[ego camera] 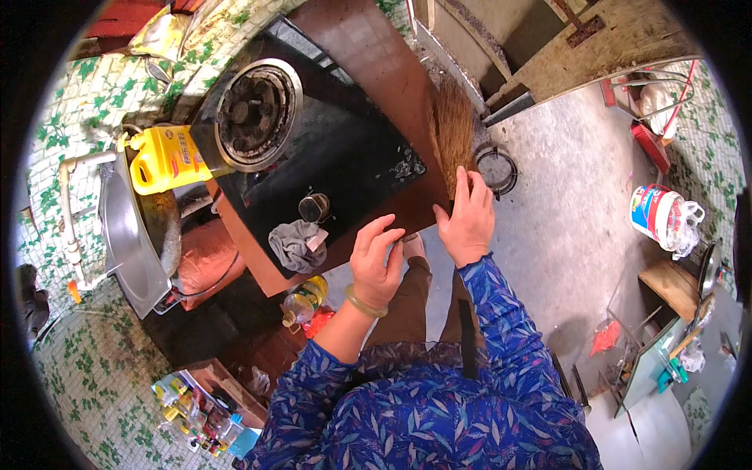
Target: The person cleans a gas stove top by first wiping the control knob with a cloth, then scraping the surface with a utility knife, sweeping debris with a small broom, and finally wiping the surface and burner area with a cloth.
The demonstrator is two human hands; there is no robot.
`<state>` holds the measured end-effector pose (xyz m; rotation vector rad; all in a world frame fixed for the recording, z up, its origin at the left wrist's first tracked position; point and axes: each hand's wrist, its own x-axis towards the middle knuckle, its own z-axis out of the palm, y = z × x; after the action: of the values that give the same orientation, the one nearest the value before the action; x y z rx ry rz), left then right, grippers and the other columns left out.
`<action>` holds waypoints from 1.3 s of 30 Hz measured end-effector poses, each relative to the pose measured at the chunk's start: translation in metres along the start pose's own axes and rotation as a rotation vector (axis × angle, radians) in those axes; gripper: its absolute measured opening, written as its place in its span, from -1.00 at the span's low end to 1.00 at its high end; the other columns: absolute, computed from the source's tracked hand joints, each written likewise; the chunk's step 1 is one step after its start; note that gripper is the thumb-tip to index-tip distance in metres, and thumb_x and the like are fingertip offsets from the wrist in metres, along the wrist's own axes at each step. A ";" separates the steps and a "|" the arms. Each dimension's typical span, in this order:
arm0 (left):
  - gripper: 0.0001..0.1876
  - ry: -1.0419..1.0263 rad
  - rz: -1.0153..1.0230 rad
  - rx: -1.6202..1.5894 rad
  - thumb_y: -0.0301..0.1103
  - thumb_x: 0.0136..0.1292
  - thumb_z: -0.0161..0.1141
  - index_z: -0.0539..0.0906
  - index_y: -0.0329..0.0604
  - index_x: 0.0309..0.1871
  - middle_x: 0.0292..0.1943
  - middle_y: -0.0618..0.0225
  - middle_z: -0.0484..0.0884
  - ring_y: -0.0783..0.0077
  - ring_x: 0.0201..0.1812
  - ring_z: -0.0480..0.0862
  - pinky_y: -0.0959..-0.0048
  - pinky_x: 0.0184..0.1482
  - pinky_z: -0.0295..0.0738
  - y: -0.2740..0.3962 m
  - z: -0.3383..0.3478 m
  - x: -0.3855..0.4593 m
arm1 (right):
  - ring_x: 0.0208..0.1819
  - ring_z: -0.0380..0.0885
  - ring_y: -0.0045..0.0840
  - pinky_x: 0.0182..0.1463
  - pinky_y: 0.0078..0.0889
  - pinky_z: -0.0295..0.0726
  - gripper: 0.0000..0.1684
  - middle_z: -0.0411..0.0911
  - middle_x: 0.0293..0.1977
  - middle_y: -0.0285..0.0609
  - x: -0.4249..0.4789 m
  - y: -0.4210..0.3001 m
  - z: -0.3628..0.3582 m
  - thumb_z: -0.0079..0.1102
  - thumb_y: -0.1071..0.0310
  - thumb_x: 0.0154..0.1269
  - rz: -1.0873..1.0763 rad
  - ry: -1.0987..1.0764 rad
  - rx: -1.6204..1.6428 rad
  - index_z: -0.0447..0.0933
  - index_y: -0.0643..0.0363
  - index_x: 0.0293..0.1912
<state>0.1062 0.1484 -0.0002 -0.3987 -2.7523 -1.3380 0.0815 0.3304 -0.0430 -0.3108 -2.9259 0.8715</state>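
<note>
Both of my hands are raised near the front edge of a brown counter [390,212]. My left hand [378,258], with a bangle at the wrist, has its fingers curled apart, nothing seen between them. My right hand [468,218] is spread beside the counter's right corner, close to the straw bristles of a broom [453,126]; whether it touches the counter is unclear. On the black glass top of a gas stove [335,153] lie a crumpled grey cloth [291,247] and a small round metallic knob or cup [314,208]. The burner [258,114] sits farther back.
A yellow plastic jug [170,160] stands left of the stove by a metal sink [126,235]. An oil bottle [298,306] is below the counter. On the floor at right are a round pan support [497,170], a white bucket [653,216] and a red broom head [650,145].
</note>
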 end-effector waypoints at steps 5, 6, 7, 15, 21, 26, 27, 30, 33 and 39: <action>-0.76 0.044 0.133 0.057 -0.66 0.22 0.27 0.68 -0.29 -0.04 0.16 0.04 0.62 0.08 0.11 0.65 0.33 0.05 0.62 0.006 0.005 0.020 | 0.23 0.39 0.04 0.20 -0.08 0.52 -0.16 0.34 0.20 0.11 0.009 0.028 0.008 0.26 0.51 0.09 0.047 0.058 0.141 0.29 0.25 0.41; -0.76 0.059 0.146 0.071 -0.67 0.21 0.27 0.68 -0.28 -0.05 0.15 0.03 0.62 0.07 0.10 0.65 0.32 0.06 0.62 0.005 0.005 0.022 | 0.22 0.40 0.03 0.19 -0.08 0.52 -0.18 0.35 0.19 0.12 0.009 0.028 -0.002 0.22 0.52 0.09 0.061 0.093 0.203 0.30 0.25 0.40; -0.76 0.074 0.159 0.083 -0.67 0.20 0.27 0.68 -0.28 -0.06 0.15 0.03 0.63 0.07 0.10 0.65 0.31 0.06 0.61 0.006 0.005 0.024 | 0.21 0.42 0.03 0.19 -0.07 0.53 -0.19 0.35 0.18 0.12 0.007 0.031 -0.011 0.19 0.54 0.09 0.076 0.130 0.263 0.31 0.25 0.40; -0.74 -0.008 0.195 0.019 -0.65 0.15 0.29 0.68 -0.25 -0.08 0.13 0.03 0.65 0.00 0.14 0.64 0.19 0.20 0.53 0.024 0.024 0.029 | 0.13 0.49 -0.01 0.13 -0.11 0.58 -0.25 0.43 0.10 0.07 -0.038 0.058 -0.045 0.17 0.56 0.07 -0.314 -0.359 0.192 0.40 0.20 0.33; -0.72 -0.016 0.206 -0.005 -0.64 0.06 0.30 0.70 -0.21 -0.12 0.11 0.11 0.67 0.02 0.09 0.66 0.20 0.15 0.56 0.033 0.045 0.034 | 0.14 0.49 -0.02 0.17 -0.14 0.57 -0.30 0.42 0.13 0.08 0.016 0.109 -0.040 0.13 0.55 0.15 -0.127 -0.051 0.104 0.41 0.16 0.34; -0.73 -0.021 0.235 0.033 -0.62 0.08 0.31 0.69 -0.21 -0.10 0.12 0.08 0.66 -0.01 0.13 0.65 0.18 0.17 0.54 0.036 0.049 0.051 | 0.08 0.52 -0.09 0.11 -0.18 0.61 -0.36 0.44 0.13 0.06 0.048 0.076 -0.057 0.12 0.52 0.18 -0.248 -0.020 0.082 0.46 0.16 0.31; -0.73 -0.026 0.246 0.043 -0.61 0.10 0.31 0.69 -0.21 -0.09 0.12 0.07 0.66 -0.02 0.14 0.64 0.17 0.19 0.52 0.040 0.049 0.059 | 0.07 0.53 -0.10 0.10 -0.19 0.62 -0.37 0.44 0.13 0.06 0.051 0.070 -0.054 0.13 0.51 0.18 -0.338 -0.083 0.050 0.47 0.16 0.30; -0.74 0.003 0.288 0.136 -0.56 0.09 0.30 0.70 -0.20 -0.11 0.14 0.11 0.65 0.01 0.18 0.63 0.14 0.21 0.50 0.050 0.048 0.088 | 0.00 0.55 -0.17 -0.02 -0.23 0.65 -0.34 0.48 0.10 0.01 0.066 0.062 -0.036 0.19 0.50 0.10 -0.609 -0.212 0.062 0.50 0.17 0.26; -0.70 -0.011 0.220 0.237 -0.52 0.10 0.31 0.69 -0.18 -0.05 0.21 0.08 0.61 -0.04 0.28 0.55 0.07 0.31 0.40 0.042 0.053 0.110 | -0.06 0.53 -0.19 -0.06 -0.23 0.65 -0.34 0.47 0.05 -0.04 0.097 0.058 -0.024 0.24 0.48 0.05 -0.667 -0.287 -0.006 0.51 0.16 0.23; -0.63 -0.067 0.133 0.350 -0.49 0.04 0.35 0.67 -0.16 -0.01 0.28 0.05 0.56 -0.06 0.39 0.45 0.00 0.40 0.31 0.031 0.050 0.131 | 0.00 0.51 -0.10 0.00 -0.20 0.65 -0.27 0.44 0.10 -0.03 0.182 0.071 -0.026 0.24 0.54 0.04 -0.386 0.060 -0.129 0.43 0.14 0.29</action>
<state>-0.0088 0.2332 0.0135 -0.5957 -2.8748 -0.8052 -0.0802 0.4413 -0.0577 0.2132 -2.8456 0.6068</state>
